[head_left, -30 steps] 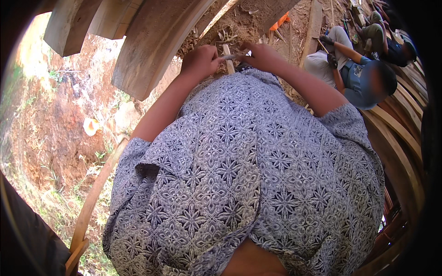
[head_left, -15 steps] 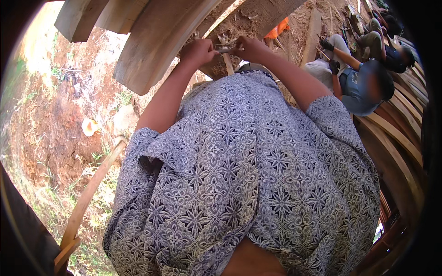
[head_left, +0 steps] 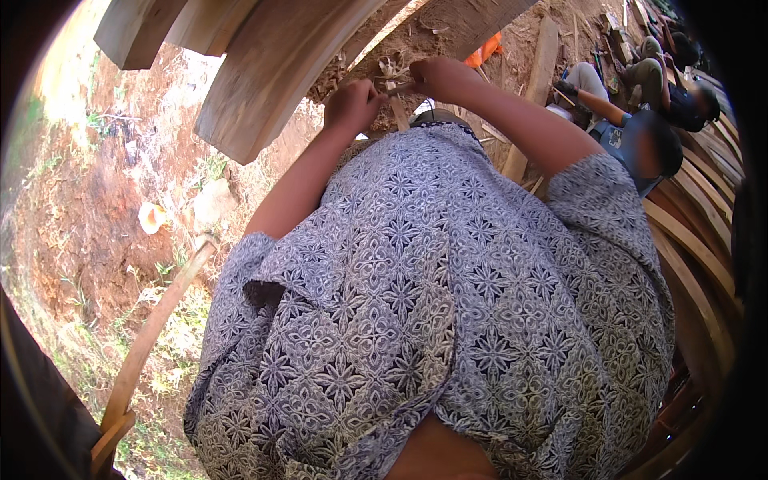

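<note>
At the top of the view my arms reach away from me over a narrow pale wood strip (head_left: 399,116). My left hand (head_left: 350,106) is closed, its thumb and fingers around one end of a thin, greyish blade-like bar (head_left: 402,88). The other end sits in my right hand (head_left: 440,80), whose fingers are curled closed. The bar spans the gap between my hands, across the strip. Its exact kind is too small to make out. Pale wood shavings (head_left: 390,66) lie just beyond it.
Thick wooden planks (head_left: 268,88) jut in at upper left, close to my left hand. To my right a person in a blue shirt (head_left: 628,140) sits near more people, with stacked boards (head_left: 696,248) behind. An orange piece of plastic (head_left: 484,50) lies on the brown ground (head_left: 436,36).
Both hands and the bar have shifted slightly to the right, the left hand also toward me. My right arm now covers more of the blue-shirted person, whose hands have moved.
</note>
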A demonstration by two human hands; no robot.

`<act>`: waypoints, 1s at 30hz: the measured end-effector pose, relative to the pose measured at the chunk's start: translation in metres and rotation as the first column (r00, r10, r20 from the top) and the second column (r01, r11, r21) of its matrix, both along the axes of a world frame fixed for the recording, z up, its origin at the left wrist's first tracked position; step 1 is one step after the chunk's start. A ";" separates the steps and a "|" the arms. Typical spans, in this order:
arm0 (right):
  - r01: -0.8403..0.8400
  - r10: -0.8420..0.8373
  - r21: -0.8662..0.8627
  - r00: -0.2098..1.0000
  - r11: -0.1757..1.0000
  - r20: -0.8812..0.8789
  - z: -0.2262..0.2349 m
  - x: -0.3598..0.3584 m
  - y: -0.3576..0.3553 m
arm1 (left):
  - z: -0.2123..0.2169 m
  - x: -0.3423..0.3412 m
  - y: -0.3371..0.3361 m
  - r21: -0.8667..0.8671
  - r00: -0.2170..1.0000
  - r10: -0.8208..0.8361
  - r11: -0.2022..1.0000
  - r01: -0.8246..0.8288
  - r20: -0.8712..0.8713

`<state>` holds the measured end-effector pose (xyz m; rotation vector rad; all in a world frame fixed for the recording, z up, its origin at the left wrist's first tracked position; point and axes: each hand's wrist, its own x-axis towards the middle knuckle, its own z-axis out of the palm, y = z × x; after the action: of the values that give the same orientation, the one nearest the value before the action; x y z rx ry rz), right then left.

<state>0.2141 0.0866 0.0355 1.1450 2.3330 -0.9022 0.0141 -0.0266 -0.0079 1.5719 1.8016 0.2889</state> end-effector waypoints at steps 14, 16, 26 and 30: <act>0.506 -0.558 -0.395 0.829 0.767 -0.020 0.008 0.031 -0.012 | 0.010 0.000 -0.051 -0.601 0.594 0.476 0.799 0.015 0.648; 0.559 -0.638 -0.444 0.769 0.700 -0.039 0.010 0.038 -0.022 | -0.001 0.002 -0.046 -0.640 0.468 0.535 0.763 0.091 0.704; 0.507 -0.610 -0.493 0.790 0.708 -0.063 0.047 0.023 -0.062 | 0.008 0.011 -0.052 -0.687 0.442 0.601 0.725 0.048 0.666; 0.482 -0.604 -0.488 0.788 0.728 -0.123 0.025 0.024 -0.033 | 0.008 0.009 -0.018 -0.655 0.575 0.528 0.756 0.018 0.625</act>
<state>0.2377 0.0539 0.0610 1.6163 1.8173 -1.7969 0.0235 -0.0444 0.0005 0.5138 1.1961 0.4188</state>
